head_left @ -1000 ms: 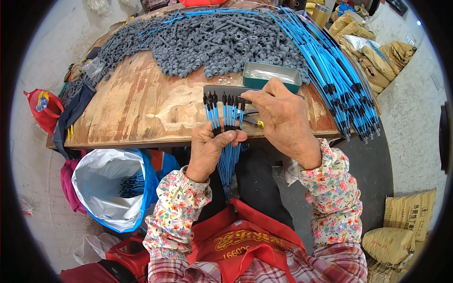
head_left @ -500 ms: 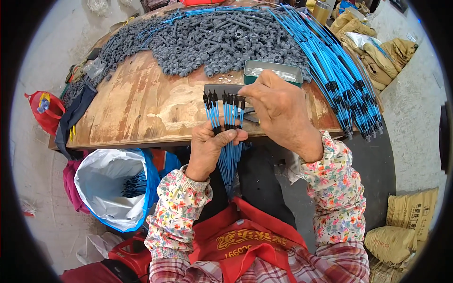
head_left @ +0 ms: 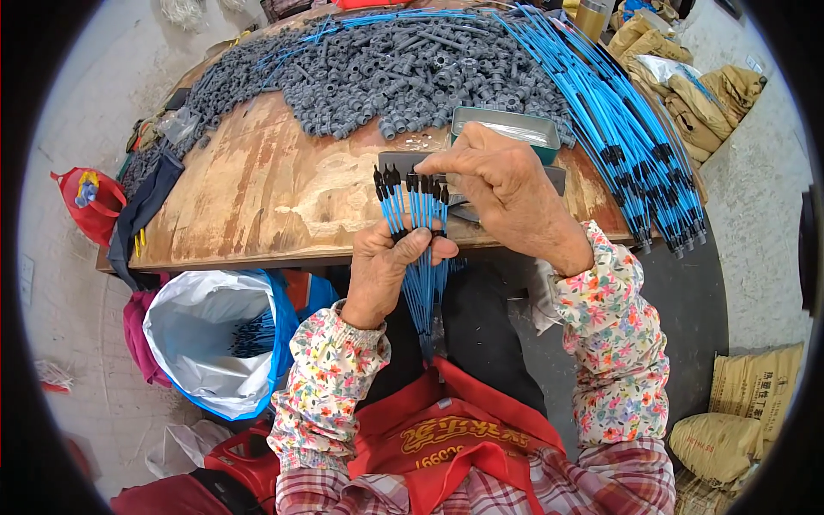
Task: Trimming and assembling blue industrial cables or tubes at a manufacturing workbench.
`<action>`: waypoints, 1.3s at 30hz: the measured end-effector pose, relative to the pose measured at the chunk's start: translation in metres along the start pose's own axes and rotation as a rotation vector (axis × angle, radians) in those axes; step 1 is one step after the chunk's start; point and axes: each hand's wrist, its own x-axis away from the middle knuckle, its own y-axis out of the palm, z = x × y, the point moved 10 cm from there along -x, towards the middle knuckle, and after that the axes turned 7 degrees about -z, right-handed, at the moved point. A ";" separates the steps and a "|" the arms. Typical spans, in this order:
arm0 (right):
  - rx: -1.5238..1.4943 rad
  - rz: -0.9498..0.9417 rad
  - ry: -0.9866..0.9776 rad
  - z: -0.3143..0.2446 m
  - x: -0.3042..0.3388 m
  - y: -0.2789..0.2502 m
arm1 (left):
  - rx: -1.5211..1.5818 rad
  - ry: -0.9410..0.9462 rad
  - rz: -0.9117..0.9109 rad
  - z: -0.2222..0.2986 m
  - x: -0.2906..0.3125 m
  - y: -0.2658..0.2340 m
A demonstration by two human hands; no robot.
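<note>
A fanned bundle of thin blue tubes (head_left: 421, 296) with black tips is gripped in my left hand (head_left: 384, 264), thumb across the front. The tips point away from me, and the tubes' lower ends run down towards my lap. My right hand (head_left: 513, 190) is closed in a pinch at the black tips (head_left: 414, 182), its index finger touching those in the middle of the fan. Whatever lies between its fingertips is too small or hidden to make out. Behind the tips a dark grey flat block (head_left: 396, 160) lies on the table, partly covered by my right hand.
Grey plastic fittings (head_left: 386, 77) are heaped across the wooden table (head_left: 249, 189). A green tin (head_left: 549, 154) of thin pale pieces stands behind my right hand. More blue tubes (head_left: 631, 163) overhang the table's right side. A white-lined blue bag (head_left: 202, 343) sits below left.
My right hand has shifted left along the black tips, from the right side of the fan to its middle. My left hand keeps its hold. The whole view has shifted slightly.
</note>
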 end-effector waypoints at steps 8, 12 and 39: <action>0.033 -0.048 0.074 0.001 -0.006 0.005 | -0.029 0.001 -0.015 0.000 -0.001 -0.002; 0.010 -0.002 0.020 -0.009 -0.007 0.004 | -0.037 0.007 -0.030 0.001 -0.001 -0.001; -0.021 -0.014 -0.003 -0.008 -0.008 0.014 | -0.099 -0.050 -0.087 0.003 0.001 -0.002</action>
